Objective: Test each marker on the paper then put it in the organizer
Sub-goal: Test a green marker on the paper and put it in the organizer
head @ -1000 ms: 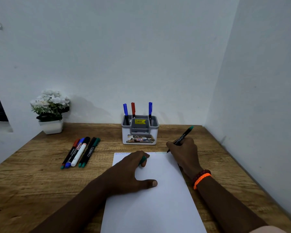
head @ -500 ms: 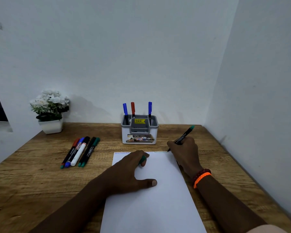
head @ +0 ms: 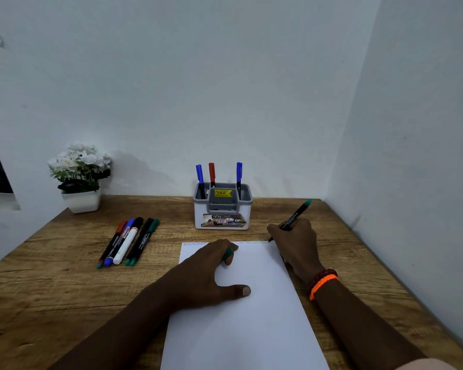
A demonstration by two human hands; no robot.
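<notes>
at the far right corner of the paper (head: 241, 303), the right hand (head: 297, 241) pinches a black-bodied green marker (head: 294, 218) in a writing grip, barrel tilted up and away to the right, tip down right at the sheet's top edge. a fine green zigzag (head: 257, 242) runs along that edge toward the tip, and a fainter reddish-blue zigzag (head: 194, 244) sits at the top left corner. the left hand (head: 206, 271) lies palm down on the sheet, thumb stretched out flat, while its curled fingers hold a green cap (head: 228, 254) against the paper.

the organizer (head: 222, 209) stands just beyond the paper against the wall, with 3 markers already upright in it: 2 blue (head: 199, 174) and 1 red (head: 211, 172). 5 more markers (head: 129, 241) lie in a tight row on the wooden table (head: 51, 289) to the left, well apart from the sheet. a white flower pot (head: 82, 177) sits in the far left corner.

the step in hand looks like testing the green marker. to do it well, i would keep the pressure light and the stroke short, since the tip is at the very corner and any further travel right risks marking the wood. the left hand should keep its weight on the sheet so it does not slide. once the line reads clearly, the cap goes on firmly before the marker is dropped, and a free slot on the right side of the organizer seems the nearest reach.
</notes>
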